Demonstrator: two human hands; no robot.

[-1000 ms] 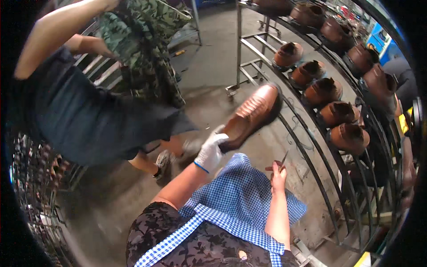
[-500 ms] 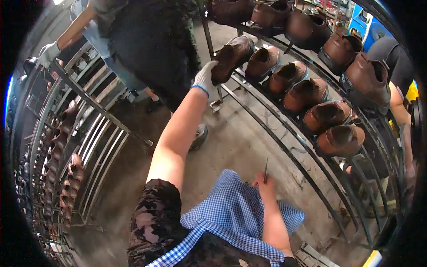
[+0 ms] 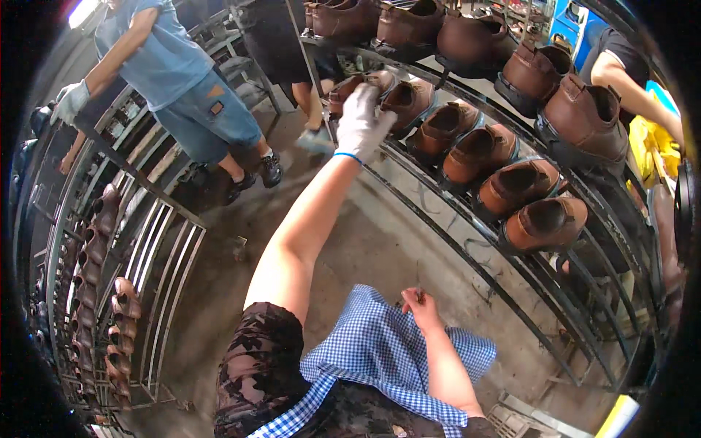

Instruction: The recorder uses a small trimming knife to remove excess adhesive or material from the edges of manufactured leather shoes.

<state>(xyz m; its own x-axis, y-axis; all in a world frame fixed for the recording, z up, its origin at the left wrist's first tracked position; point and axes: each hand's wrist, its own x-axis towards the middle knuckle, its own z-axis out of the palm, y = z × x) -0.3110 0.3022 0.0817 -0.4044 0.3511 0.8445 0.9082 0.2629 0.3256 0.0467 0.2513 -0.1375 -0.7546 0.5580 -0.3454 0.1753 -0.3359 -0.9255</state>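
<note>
concrete floor (image 3: pixel 358 241) runs between two metal racks: the left-hand rack (image 3: pixel 143 173), with a co-worker in a light blue shirt (image 3: pixel 164 58) standing behind it, and the right-hand rack (image 3: pixel 496 285), loaded with brown shoes on two tiers. the gloved left hand (image 3: pixel 363 125) reaches out to the far end of the lower row, right over the far shoe (image 3: pixel 341 96), which sits partly hidden behind the glove. its thumb stands apart from the other fingers, pointing toward the neighbouring shoe (image 3: pixel 406 106); whether the fingertips touch the far shoe i cannot tell. the bare right hand (image 3: pixel 425 312) is held low by the checked apron (image 3: pixel 380 339), its fingers closed on a small dark item (image 3: pixel 419 295), too small to make out.

handling here seems to call for a light touch. the thumb is best kept wide, so that it doesn't nudge the neighbouring shoe, which is close by. the far shoe should sit squarely across its supports, heel facing the person like the rest of the row. drawing the hand straight back would, i judge, spare the leather a scuff, and the knuckles should stay clear of the dark upper shoes (image 3: pixel 475 44).
</note>
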